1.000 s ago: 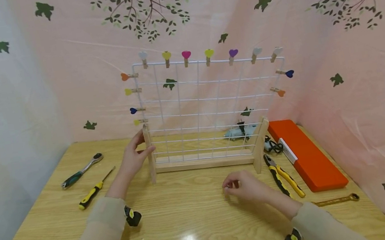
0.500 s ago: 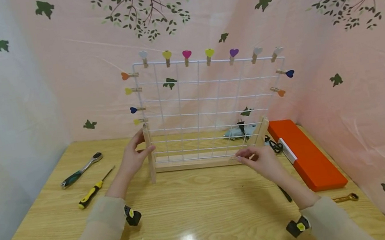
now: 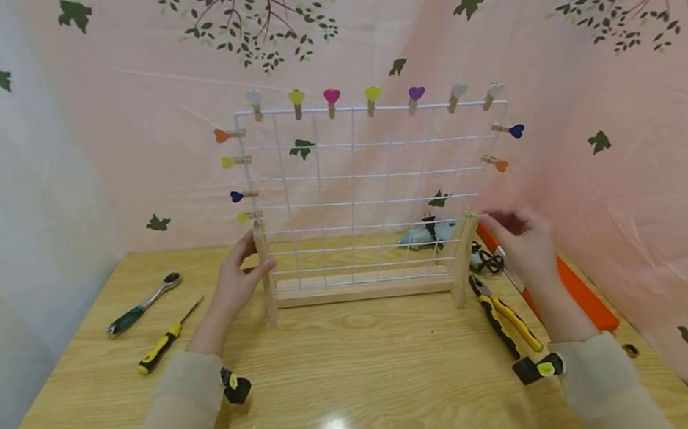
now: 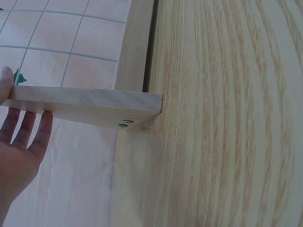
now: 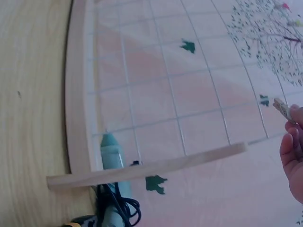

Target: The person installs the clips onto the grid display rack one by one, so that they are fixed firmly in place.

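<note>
A white wire grid (image 3: 350, 191) stands in a wooden stand (image 3: 362, 291), with heart-topped clothespins along its top and sides. My left hand (image 3: 235, 282) grips the stand's left upright (image 4: 85, 101), thumb in front and fingers behind. At the right, my right hand (image 3: 524, 239) pinches a small wooden clothespin (image 5: 282, 109) between thumb and fingertips. Its jaw end points toward the grid's right side, just above the right upright (image 3: 465, 256), below an orange heart clothespin (image 3: 496, 163). The pinched clothespin's heart is hidden by my fingers.
Pliers (image 3: 506, 316) and an orange box (image 3: 586, 293) lie at the right, partly under my right forearm. Behind the grid lies a pale blue glue gun (image 5: 112, 151) with a black cord. A ratchet (image 3: 144, 304) and a screwdriver (image 3: 169, 338) lie at the left.
My right hand has risen from the table front, passing before the stand, to the grid's right side with the clothespin. My left hand has stayed on the left upright.
</note>
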`<state>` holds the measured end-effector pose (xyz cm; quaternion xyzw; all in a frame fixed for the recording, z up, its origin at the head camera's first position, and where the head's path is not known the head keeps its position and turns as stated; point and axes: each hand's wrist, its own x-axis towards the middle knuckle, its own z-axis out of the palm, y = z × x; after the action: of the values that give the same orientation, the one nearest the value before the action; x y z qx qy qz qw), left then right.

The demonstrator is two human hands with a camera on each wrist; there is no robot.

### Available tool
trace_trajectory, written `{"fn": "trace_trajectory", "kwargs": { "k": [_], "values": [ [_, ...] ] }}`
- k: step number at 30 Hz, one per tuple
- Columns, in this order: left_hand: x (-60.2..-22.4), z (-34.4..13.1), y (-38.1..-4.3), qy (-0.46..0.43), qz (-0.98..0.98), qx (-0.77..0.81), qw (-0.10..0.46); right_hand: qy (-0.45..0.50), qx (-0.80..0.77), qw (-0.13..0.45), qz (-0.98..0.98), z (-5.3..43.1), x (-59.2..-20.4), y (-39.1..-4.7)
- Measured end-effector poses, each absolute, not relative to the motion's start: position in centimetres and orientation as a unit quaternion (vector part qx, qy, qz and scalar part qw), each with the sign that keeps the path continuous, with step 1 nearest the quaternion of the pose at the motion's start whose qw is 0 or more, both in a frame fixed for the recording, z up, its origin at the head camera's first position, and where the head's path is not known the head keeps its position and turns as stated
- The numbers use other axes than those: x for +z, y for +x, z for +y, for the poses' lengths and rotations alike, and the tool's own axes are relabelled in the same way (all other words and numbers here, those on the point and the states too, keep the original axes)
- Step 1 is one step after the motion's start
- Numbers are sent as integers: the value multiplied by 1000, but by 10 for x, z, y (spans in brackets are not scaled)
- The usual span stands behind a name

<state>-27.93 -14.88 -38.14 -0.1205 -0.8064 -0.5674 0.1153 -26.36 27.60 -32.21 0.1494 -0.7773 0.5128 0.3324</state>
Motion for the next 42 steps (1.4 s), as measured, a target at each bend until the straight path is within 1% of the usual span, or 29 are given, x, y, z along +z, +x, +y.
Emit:
{"fn": "trace_trajectory", "kwargs": {
  "k": [3, 6, 9, 18, 27, 31, 38, 42],
  "values": [
    [-381, -149, -279, -117, -808, -567, 113, 118, 523, 352, -767, 278, -314, -266],
    [-385, -151, -282, -114, -808, -568, 111, 69, 513, 371, -771, 284, -317, -278],
    [-385, -151, -282, -116, -808, -567, 111, 38, 503, 385, -773, 285, -315, -283],
    [-383, -149, -280, -116, -811, -563, 108, 59, 498, 423, -755, 293, -322, -304],
    [-383, -148, -283, -128, -805, -569, 109, 70, 492, 424, -757, 290, -321, -309],
    [-390, -151, -289, -131, -807, -565, 112, 70, 497, 415, -758, 285, -315, -300],
    [-406, -159, -300, -117, -816, -555, 115, 56, 522, 384, -759, 277, -307, -286],
    [-408, -166, -297, -113, -811, -557, 137, 53, 519, 379, -764, 275, -304, -280]
  ]
}}
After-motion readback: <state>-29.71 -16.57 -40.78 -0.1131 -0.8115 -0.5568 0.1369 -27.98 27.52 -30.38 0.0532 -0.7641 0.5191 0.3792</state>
